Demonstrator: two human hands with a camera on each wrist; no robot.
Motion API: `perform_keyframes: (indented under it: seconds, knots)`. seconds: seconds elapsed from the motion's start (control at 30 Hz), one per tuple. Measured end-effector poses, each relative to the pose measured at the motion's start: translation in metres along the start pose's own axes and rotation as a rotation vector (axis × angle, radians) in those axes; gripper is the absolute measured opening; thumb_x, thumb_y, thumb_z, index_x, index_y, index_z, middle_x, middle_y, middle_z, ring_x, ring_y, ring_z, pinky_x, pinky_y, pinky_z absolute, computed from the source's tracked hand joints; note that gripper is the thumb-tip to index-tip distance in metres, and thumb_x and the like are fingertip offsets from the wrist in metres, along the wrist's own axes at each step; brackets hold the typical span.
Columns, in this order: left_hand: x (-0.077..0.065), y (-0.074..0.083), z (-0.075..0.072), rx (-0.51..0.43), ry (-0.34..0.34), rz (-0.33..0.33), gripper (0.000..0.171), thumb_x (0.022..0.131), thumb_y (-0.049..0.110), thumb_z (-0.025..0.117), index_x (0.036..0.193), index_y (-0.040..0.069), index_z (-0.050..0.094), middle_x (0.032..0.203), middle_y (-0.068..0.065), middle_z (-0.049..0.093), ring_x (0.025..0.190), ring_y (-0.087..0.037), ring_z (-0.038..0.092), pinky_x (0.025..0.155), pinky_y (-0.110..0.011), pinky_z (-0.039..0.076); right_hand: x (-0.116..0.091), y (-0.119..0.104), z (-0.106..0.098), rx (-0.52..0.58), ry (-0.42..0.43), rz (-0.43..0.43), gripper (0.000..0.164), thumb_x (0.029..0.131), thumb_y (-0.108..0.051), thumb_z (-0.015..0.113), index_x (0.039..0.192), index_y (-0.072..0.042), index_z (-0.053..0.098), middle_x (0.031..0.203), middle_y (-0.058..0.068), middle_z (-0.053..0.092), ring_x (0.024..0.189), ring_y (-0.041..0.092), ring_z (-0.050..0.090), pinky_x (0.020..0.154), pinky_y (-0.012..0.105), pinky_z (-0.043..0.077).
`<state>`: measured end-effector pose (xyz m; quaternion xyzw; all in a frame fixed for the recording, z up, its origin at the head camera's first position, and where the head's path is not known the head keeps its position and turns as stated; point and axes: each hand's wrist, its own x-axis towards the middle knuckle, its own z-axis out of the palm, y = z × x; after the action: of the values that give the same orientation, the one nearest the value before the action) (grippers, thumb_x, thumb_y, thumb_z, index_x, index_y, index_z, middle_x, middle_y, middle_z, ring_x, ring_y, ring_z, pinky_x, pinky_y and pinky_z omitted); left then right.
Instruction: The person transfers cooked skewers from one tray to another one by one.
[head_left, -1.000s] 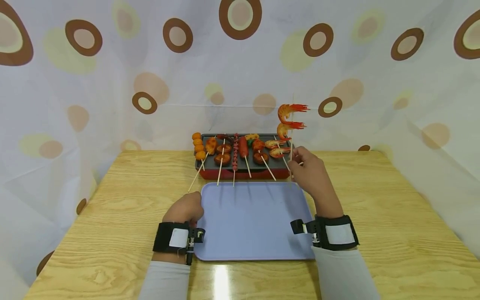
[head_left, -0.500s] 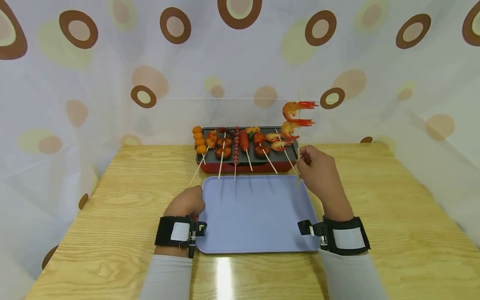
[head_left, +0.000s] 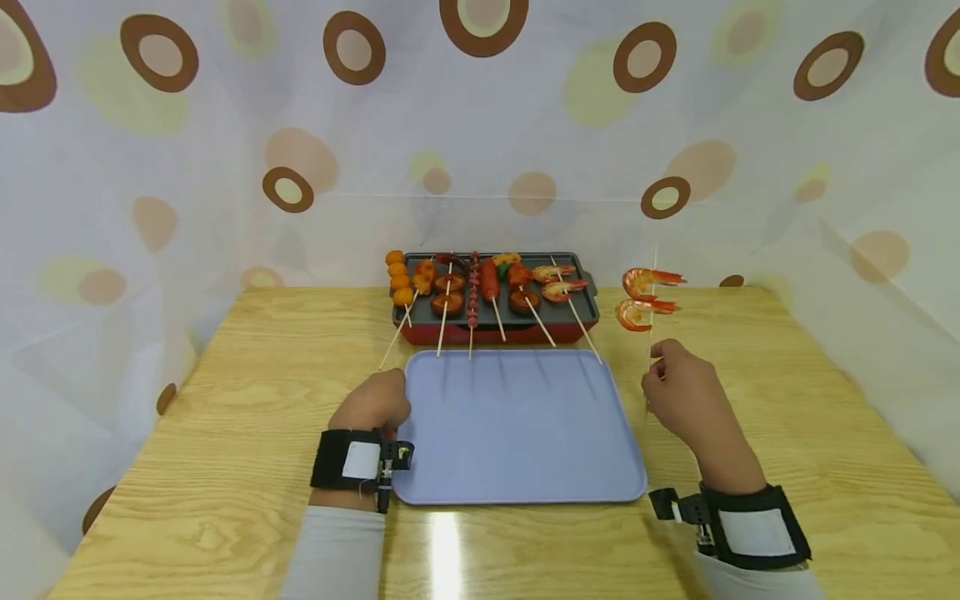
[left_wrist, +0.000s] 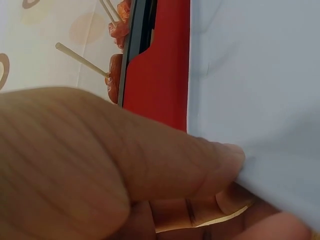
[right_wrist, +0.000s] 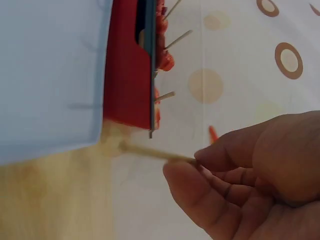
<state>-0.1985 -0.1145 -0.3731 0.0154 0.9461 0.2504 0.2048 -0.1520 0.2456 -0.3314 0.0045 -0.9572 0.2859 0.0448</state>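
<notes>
in the head view, the right hand [head_left: 690, 396], right of centre in the frame, pinches the bare stick of a held shrimp skewer [head_left: 651, 307], its grip together on it; the skewer stands nearly upright, with two orange-red shrimp one above the other over the fingers. hand and skewer are just right of a pale blue tray [head_left: 517, 433], which lies at lower centre on a wood-grained counter [head_left: 247, 358]. at the tray's left side, the left hand [head_left: 372, 404] has its grip on the edge. just behind the tray, at the centre of the frame, a red and black grill [head_left: 487, 333] bears a row of skewers: yellow balls [head_left: 400, 277] at its left end, then an orange-brown piece, brown rounds [head_left: 447, 302], thin pinkish beads [head_left: 472, 292], a red sausage [head_left: 489, 281], a mixed skewer and, at its right end, a second shrimp skewer [head_left: 562, 289]. several sticks reach out toward the tray. a pale cloth [head_left: 480, 150] with brown rings fills the upper frame.

in the left wrist view, the thumb lies on top of the tray at lower centre with fingers beneath, so the grip is clamped on the rim. the red side of the grill runs down the upper middle.

in the right wrist view, at lower right, thumb and finger are clamped on the stick, whose blurred end points left. the tray fills the upper left, with the red grill beside it.
</notes>
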Motion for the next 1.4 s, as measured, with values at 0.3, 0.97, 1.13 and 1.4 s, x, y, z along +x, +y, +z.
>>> perform_keyframes:
  seconds: [0.3,0.97,1.13,1.4]
  knots:
    - [-0.005,-0.005,-0.006,-0.068,0.009,-0.042,0.02,0.086,-0.009,0.053,0.106,-0.008,0.057,0.079,-0.018,0.058,0.051,-0.023,0.059,0.042,-0.025,0.044,-0.016,0.007,0.014,-0.001,-0.195,0.042,0.031,0.095,-0.001,0.051,0.121,0.015,0.047,0.075,0.01,0.056,0.06,0.019,0.056,0.051,0.034,0.042]
    - [-0.011,-0.009,0.003,-0.148,0.09,0.015,0.017,0.084,-0.009,0.05,0.099,-0.005,0.058,0.082,-0.015,0.058,0.049,-0.021,0.058,0.042,-0.024,0.045,-0.035,-0.007,0.042,0.006,-0.299,0.017,0.027,0.091,0.003,0.056,0.115,0.014,0.055,0.067,0.004,0.053,0.054,0.015,0.052,0.05,0.032,0.044]
    - [-0.011,-0.009,0.004,-0.155,0.086,0.011,0.015,0.085,-0.008,0.051,0.099,-0.005,0.059,0.08,-0.014,0.058,0.05,-0.021,0.059,0.044,-0.025,0.046,-0.033,-0.009,0.043,-0.016,-0.322,0.012,0.024,0.091,0.003,0.056,0.112,0.013,0.057,0.068,0.004,0.054,0.055,0.016,0.052,0.051,0.031,0.044]
    - [-0.005,-0.007,0.006,-0.168,0.092,-0.021,0.025,0.089,-0.005,0.054,0.114,-0.006,0.059,0.089,-0.018,0.06,0.052,-0.02,0.059,0.045,-0.024,0.049,-0.03,-0.003,0.048,-0.073,-0.347,0.021,0.024,0.091,0.002,0.057,0.111,0.013,0.058,0.07,0.005,0.054,0.057,0.016,0.052,0.051,0.031,0.044]
